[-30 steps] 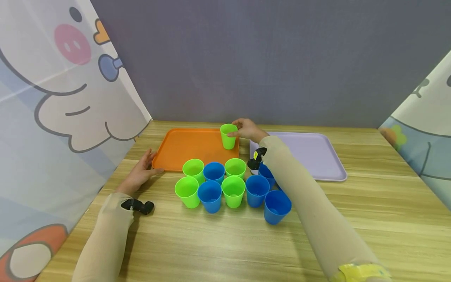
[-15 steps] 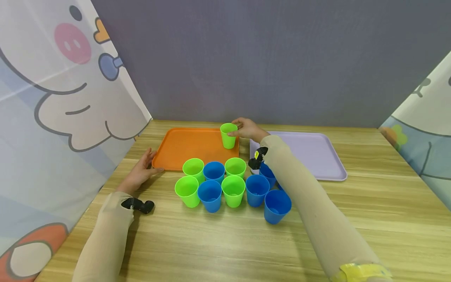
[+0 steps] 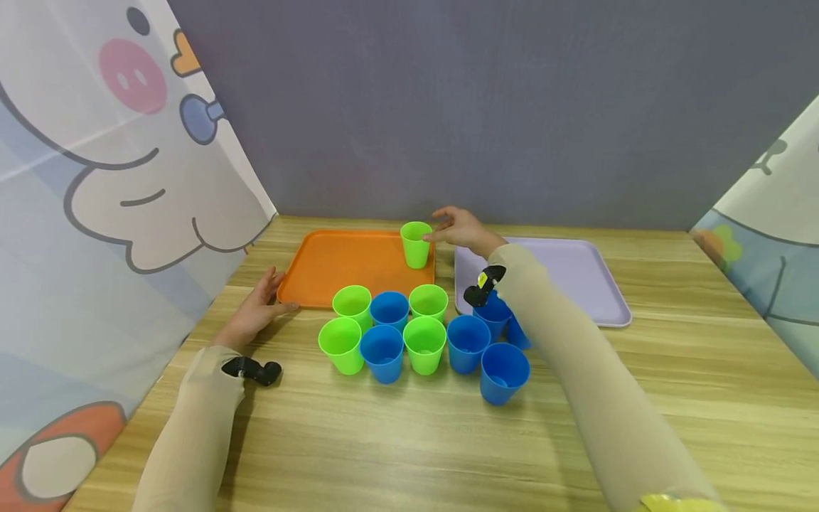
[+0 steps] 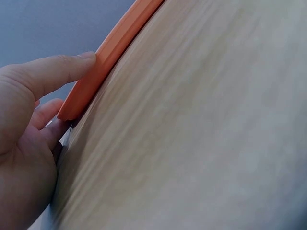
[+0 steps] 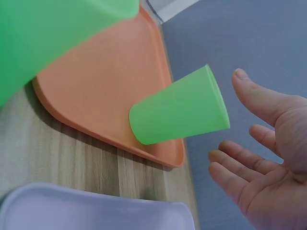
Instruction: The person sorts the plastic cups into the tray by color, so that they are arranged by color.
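Upright on the right end of the orange tray [image 3: 348, 267] stands a green cup [image 3: 416, 246]. My right hand [image 3: 463, 231] is just to its right with spread fingers; in the right wrist view a gap shows between this hand [image 5: 273, 148] and the cup [image 5: 177, 110]. At the tray's front left corner, my left hand [image 3: 254, 313] holds the edge. Its thumb rests on the tray rim [image 4: 103, 62] in the left wrist view, with the fingers around the corner. Nearer the person, a green cup [image 3: 425, 346] and a blue cup [image 3: 382, 353] stand among several others.
A lilac tray [image 3: 569, 277] lies to the right of the orange one, partly behind the right forearm. Several blue cups, one blue cup [image 3: 504, 373] nearest the person, stand in front of it. A grey wall [image 3: 480, 114] rises behind the wooden table [image 3: 384, 448].
My right hand has let go of the green cup and drawn back to the right. The cup stays in place on the orange tray. My left hand has not moved.
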`<state>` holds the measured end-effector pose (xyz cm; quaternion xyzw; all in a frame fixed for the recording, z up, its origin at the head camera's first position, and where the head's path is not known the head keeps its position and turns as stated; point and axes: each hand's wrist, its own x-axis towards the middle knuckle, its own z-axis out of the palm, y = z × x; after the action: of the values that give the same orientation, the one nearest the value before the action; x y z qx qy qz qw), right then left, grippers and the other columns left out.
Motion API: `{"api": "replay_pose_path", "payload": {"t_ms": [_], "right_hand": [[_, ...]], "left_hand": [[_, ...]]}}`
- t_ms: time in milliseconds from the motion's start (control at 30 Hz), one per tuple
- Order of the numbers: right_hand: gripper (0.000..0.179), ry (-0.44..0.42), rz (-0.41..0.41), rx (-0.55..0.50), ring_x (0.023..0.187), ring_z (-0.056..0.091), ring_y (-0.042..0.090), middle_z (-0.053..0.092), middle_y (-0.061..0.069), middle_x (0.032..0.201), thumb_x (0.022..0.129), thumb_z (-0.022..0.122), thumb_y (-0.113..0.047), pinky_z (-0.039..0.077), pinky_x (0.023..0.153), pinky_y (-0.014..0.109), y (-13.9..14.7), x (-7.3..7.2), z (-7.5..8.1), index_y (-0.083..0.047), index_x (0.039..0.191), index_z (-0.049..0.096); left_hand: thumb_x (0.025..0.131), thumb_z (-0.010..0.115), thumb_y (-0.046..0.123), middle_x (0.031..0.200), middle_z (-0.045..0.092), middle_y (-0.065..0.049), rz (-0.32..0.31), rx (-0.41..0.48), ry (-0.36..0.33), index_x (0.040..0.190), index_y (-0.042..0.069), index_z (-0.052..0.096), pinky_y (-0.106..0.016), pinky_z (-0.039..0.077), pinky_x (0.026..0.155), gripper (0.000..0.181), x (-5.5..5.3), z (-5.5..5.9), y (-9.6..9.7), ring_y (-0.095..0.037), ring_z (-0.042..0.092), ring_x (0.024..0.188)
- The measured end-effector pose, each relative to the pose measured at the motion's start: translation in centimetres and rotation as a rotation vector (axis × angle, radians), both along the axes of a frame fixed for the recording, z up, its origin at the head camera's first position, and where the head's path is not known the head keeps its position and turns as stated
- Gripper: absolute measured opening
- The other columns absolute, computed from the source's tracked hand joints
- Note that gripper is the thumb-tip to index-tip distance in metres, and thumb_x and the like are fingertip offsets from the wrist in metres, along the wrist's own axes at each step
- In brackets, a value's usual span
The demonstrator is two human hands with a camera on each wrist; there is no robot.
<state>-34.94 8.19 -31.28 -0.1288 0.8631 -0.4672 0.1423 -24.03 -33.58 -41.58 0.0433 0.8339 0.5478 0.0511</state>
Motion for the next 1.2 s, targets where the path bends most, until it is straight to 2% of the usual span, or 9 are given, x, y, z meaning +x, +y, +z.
{"api": "replay_pose_path", "payload": {"t_ms": [300, 467, 600, 933, 1100, 1200], "right_hand": [[0.066, 0.035, 0.065, 0.039, 0.120, 0.054, 0.033, 0.057, 0.021, 0.131, 0.090, 0.076, -0.019, 0.044, 0.105, 0.045, 0.3, 1.5, 1.3, -0.004, 0.146, 0.044], [0.065, 0.060, 0.118, 0.046, 0.116, 0.055, 0.033, 0.061, 0.020, 0.123, 0.089, 0.077, -0.018, 0.044, 0.104, 0.046, 0.6, 2.2, 1.7, -0.003, 0.144, 0.046], [0.063, 0.061, 0.170, 0.030, 0.115, 0.055, 0.034, 0.060, 0.023, 0.123, 0.090, 0.076, -0.016, 0.044, 0.103, 0.046, 0.8, 3.0, 1.8, 0.000, 0.143, 0.046], [0.062, 0.011, 0.313, -0.036, 0.117, 0.055, 0.035, 0.058, 0.028, 0.126, 0.090, 0.073, -0.006, 0.044, 0.104, 0.047, 1.1, 4.3, 1.3, 0.004, 0.144, 0.043], [0.061, -0.023, 0.425, -0.084, 0.122, 0.051, 0.044, 0.054, 0.032, 0.128, 0.090, 0.070, 0.003, 0.047, 0.103, 0.044, 1.2, 4.7, 0.9, 0.010, 0.143, 0.040], [0.063, -0.068, 0.476, -0.079, 0.125, 0.048, 0.047, 0.050, 0.033, 0.132, 0.089, 0.071, 0.003, 0.047, 0.102, 0.043, 1.3, 5.1, 0.7, 0.009, 0.143, 0.040]], "left_hand": [[0.093, 0.067, 0.002, 0.164, 0.002, -0.022, 0.002, 0.015, -0.003, 0.156, 0.005, -0.016, -0.054, 0.005, 0.119, 0.104, -0.1, -0.1, -0.1, -0.042, 0.002, 0.149], [0.094, 0.067, 0.002, 0.163, 0.003, -0.023, -0.001, 0.006, 0.005, 0.156, 0.003, -0.016, -0.055, 0.004, 0.118, 0.104, -0.1, -0.1, -0.1, -0.042, 0.002, 0.149], [0.093, 0.068, 0.003, 0.164, 0.004, -0.023, -0.001, 0.007, 0.006, 0.156, 0.003, -0.015, -0.055, 0.004, 0.118, 0.104, -0.1, 0.0, -0.1, -0.042, 0.002, 0.149], [0.093, 0.068, 0.002, 0.164, 0.003, -0.022, 0.000, 0.010, 0.006, 0.156, 0.004, -0.015, -0.055, 0.004, 0.118, 0.104, 0.1, 0.1, 0.1, -0.041, 0.001, 0.149], [0.093, 0.068, 0.003, 0.164, 0.003, -0.021, 0.000, 0.009, 0.007, 0.156, 0.005, -0.016, -0.055, 0.004, 0.118, 0.105, 0.1, 0.1, 0.0, -0.041, 0.001, 0.149], [0.093, 0.068, 0.002, 0.164, 0.003, -0.021, -0.004, 0.009, 0.009, 0.156, 0.005, -0.016, -0.056, 0.004, 0.118, 0.105, 0.1, 0.1, 0.0, -0.042, 0.002, 0.149]]}}
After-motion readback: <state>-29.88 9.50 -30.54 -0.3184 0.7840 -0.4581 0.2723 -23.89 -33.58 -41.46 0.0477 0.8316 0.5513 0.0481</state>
